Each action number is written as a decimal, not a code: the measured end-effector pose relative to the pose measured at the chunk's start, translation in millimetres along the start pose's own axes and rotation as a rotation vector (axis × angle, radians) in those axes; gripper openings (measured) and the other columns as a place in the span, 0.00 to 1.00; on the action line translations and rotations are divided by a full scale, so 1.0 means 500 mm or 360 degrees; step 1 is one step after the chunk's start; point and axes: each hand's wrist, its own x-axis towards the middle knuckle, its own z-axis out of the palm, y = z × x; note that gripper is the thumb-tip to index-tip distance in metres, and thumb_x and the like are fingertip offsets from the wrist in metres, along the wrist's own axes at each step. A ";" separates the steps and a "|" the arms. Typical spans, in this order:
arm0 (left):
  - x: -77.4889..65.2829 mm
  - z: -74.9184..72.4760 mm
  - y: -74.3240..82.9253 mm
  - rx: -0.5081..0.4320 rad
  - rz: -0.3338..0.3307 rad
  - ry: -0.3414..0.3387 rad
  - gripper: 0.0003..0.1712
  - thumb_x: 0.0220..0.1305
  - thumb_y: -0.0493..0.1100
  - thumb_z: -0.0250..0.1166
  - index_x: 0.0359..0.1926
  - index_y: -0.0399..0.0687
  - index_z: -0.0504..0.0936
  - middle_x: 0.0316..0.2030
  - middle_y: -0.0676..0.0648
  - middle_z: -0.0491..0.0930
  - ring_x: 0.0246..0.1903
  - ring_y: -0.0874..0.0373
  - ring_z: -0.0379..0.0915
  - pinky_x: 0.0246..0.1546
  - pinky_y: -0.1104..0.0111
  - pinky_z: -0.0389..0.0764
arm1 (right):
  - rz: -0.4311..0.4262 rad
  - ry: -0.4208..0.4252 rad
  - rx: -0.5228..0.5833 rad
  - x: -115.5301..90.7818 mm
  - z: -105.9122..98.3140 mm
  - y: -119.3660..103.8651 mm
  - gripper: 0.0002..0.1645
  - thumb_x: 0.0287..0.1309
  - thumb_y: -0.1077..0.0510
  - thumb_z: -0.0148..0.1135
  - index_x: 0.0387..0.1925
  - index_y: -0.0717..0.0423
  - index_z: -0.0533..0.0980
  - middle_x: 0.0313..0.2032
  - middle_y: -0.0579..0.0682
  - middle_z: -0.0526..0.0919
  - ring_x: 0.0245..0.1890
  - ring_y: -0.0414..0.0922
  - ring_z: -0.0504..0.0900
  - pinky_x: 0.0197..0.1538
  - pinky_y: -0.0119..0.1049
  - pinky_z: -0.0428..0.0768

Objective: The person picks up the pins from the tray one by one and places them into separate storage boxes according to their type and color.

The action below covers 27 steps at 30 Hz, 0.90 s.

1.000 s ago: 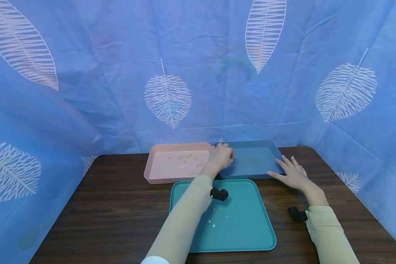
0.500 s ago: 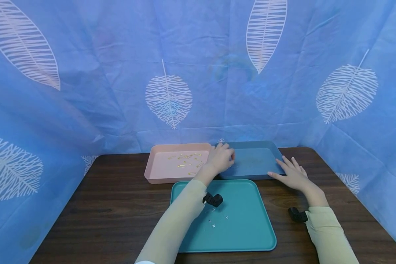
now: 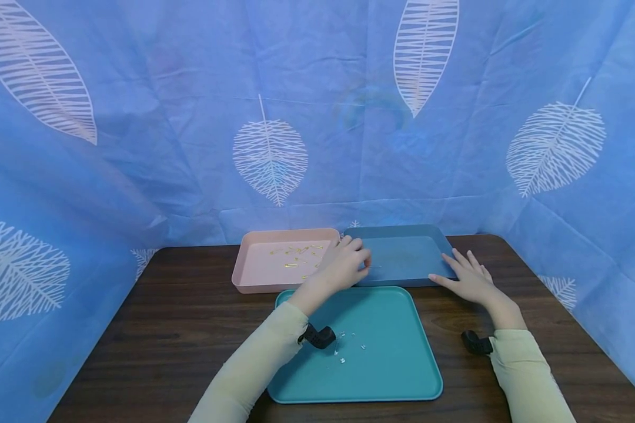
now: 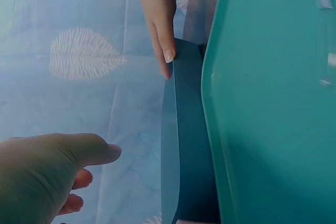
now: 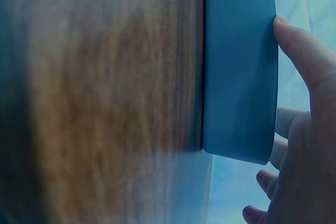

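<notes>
My left hand [image 3: 341, 261] hangs over the near left corner of the blue tray [image 3: 413, 252], fingers loosely bent. In the left wrist view its thumb [image 4: 97, 150] points out, and nothing shows in its grasp. A thin clear piece [image 3: 374, 267] lies in the blue tray beside that hand. My right hand [image 3: 468, 279] is spread at the tray's right end. In the right wrist view its thumb [image 5: 302, 51] touches the tray's rim. Small clear plastic pieces [image 3: 342, 361] lie scattered on the teal tray [image 3: 391, 379].
Left of the blue tray stands a pink tray [image 3: 254, 279] with several small gold pins [image 3: 291, 265]. All three trays sit close together on the dark wooden table [image 3: 153, 329]. A blue curtain [image 3: 190, 147] with white leaves hangs behind and at both sides.
My left hand has drawn back slightly toward the front left, its forearm swinging left and uncovering more of the teal tray. The right hand stays at the blue tray's end.
</notes>
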 end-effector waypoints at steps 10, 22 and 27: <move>-0.080 -0.024 -0.006 0.0085 0.0185 0.0046 0.07 0.64 0.50 0.64 0.28 0.64 0.77 0.30 0.58 0.70 0.30 0.61 0.51 0.36 0.68 0.47 | -0.0007 0.0005 -0.0009 0.000 0.000 0.002 0.57 0.61 0.28 0.52 0.75 0.62 0.50 0.75 0.69 0.39 0.74 0.71 0.31 0.65 0.76 0.37; -0.163 -0.019 -0.002 0.0030 0.0286 -0.0138 0.05 0.58 0.54 0.69 0.31 0.65 0.80 0.33 0.59 0.74 0.33 0.61 0.61 0.34 0.70 0.55 | -0.0010 -0.0001 0.0017 -0.002 -0.004 -0.005 0.57 0.61 0.28 0.52 0.75 0.62 0.50 0.75 0.69 0.39 0.73 0.71 0.30 0.65 0.76 0.36; -0.186 -0.018 -0.001 -0.0011 0.0286 -0.0323 0.06 0.58 0.56 0.69 0.30 0.65 0.81 0.33 0.59 0.74 0.35 0.62 0.64 0.34 0.70 0.58 | -0.0013 0.0001 0.0012 -0.004 -0.004 -0.005 0.56 0.61 0.29 0.52 0.75 0.63 0.50 0.75 0.70 0.41 0.73 0.71 0.30 0.65 0.77 0.37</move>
